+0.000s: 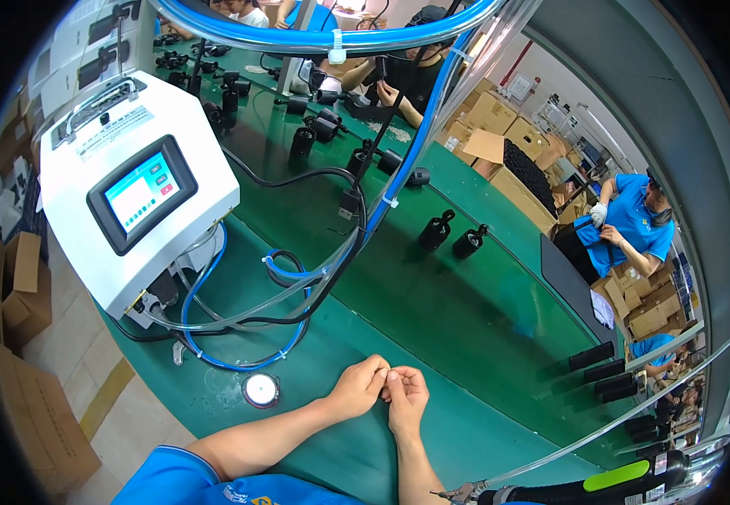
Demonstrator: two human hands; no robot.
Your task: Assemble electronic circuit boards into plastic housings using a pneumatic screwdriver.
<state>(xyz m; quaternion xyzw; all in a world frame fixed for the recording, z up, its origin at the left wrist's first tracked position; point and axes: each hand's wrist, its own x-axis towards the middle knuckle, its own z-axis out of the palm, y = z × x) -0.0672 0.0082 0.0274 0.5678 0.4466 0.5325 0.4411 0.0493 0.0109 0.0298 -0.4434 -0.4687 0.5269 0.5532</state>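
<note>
My left hand [359, 388] and my right hand [407, 397] meet above the near edge of the green bench [344, 454]. Both are closed, thumbs and fingertips pinched together. Whatever they pinch, if anything, is too small or hidden to make out. Left of my left forearm lies a small round piece with a white face and dark rim [261, 390]. A small clear-looking scrap [178, 353] rests farther left, by the hoses. At the lower right, close to my right forearm, is a black power screwdriver [634, 481] with a bright green strip.
A white machine with a touchscreen [142, 195] stands at the left, blue and clear hoses [298, 324] looping from it. Beyond, black cylindrical lamp housings [436, 231] stand on the dark green belt [432, 295]. Black tubes [592, 356] line its right side. A co-worker [634, 219] stands among cartons.
</note>
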